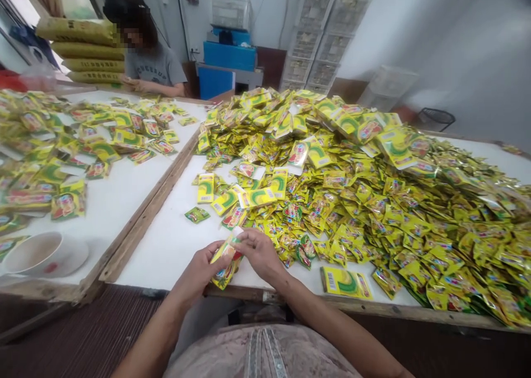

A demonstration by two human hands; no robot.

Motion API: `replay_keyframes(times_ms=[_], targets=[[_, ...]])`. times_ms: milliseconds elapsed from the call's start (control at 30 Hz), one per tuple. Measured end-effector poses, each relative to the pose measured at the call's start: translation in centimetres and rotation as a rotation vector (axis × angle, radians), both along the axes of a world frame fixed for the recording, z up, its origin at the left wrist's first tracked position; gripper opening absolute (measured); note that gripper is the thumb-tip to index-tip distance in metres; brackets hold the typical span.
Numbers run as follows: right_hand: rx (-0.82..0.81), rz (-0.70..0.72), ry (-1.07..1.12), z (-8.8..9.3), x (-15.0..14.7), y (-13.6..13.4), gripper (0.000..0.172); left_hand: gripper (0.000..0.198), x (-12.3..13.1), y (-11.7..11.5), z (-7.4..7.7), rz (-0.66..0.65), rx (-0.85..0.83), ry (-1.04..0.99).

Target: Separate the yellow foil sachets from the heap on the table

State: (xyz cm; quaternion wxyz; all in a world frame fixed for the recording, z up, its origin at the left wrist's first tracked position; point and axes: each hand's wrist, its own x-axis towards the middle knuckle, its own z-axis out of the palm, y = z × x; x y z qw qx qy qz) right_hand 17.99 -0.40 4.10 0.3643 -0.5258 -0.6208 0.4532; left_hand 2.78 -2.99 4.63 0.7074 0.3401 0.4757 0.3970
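Observation:
Close to the table's front edge, my left hand [202,271] is closed around a small yellow carton [224,251]. The carton is tilted, and a white flap shows at its upper end. My right hand [260,252] pinches that upper end, with the fingers partly hiding it. Just beyond my hands lie several more yellow-and-green cartons [261,196] and a loose green packet [197,215]. To the right of my right forearm, another flat carton [347,283] rests by the edge.
A large heap of small yellow packets [398,217] covers the right of the white table [153,245], cartons on top. Left of a wooden rail [151,203] lie more cartons and a white bowl [41,253]. Another person [155,68] sits behind, beside stacked sacks [89,57].

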Motion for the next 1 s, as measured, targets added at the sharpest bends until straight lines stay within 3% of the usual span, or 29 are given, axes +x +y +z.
replay_keyframes(times_ms=[67, 200, 300, 400, 567, 667, 733, 800, 900, 933, 1000], targets=[[0.041, 0.011, -0.054, 0.1, 0.3, 0.3, 0.006, 0.047, 0.1, 0.2, 0.1, -0.023, 0.014, 0.076], [0.025, 0.171, -0.034, 0.8, 1.3, 0.6, 0.014, 0.041, 0.8, 0.5, -0.3, 0.007, 0.041, 0.128], [-0.045, 0.135, 0.067, 1.2, 2.0, 0.6, 0.022, 0.041, 1.2, 0.7, -0.4, 0.05, 0.08, 0.114], [-0.006, 0.063, 0.05, 1.3, 2.1, 0.5, 0.036, 0.04, 1.5, 0.9, -0.5, 0.064, 0.104, 0.087], [0.022, 0.131, -0.13, 0.8, 1.6, -0.2, 0.03, 0.036, 2.1, -0.2, -1.7, 0.063, 0.094, 0.106], [0.01, 0.191, -0.116, 0.2, 1.3, -0.5, 0.032, 0.037, 1.3, -0.1, -2.0, 0.045, 0.092, 0.17], [0.052, 0.182, -0.026, 0.1, 1.3, -0.4, 0.038, 0.038, -0.7, 1.3, -1.2, 0.042, 0.142, 0.285], [0.136, 0.076, 0.029, 0.2, 1.7, 0.1, 0.039, 0.041, -3.8, 3.7, 0.6, 0.13, 0.23, 0.471], [0.212, -0.119, -0.011, 0.8, 2.5, 1.4, 0.026, 0.052, -8.9, 7.7, 3.7, 0.595, 0.403, 0.919], [0.218, -0.141, -0.042, 1.0, 2.7, 1.9, 0.022, 0.063, -10.1, 8.8, 4.5, 0.733, 0.467, 1.078], [0.237, -0.104, -0.146, 1.3, 3.1, 2.6, 0.018, 0.074, -11.2, 10.4, 4.9, 0.814, 0.534, 1.314]])
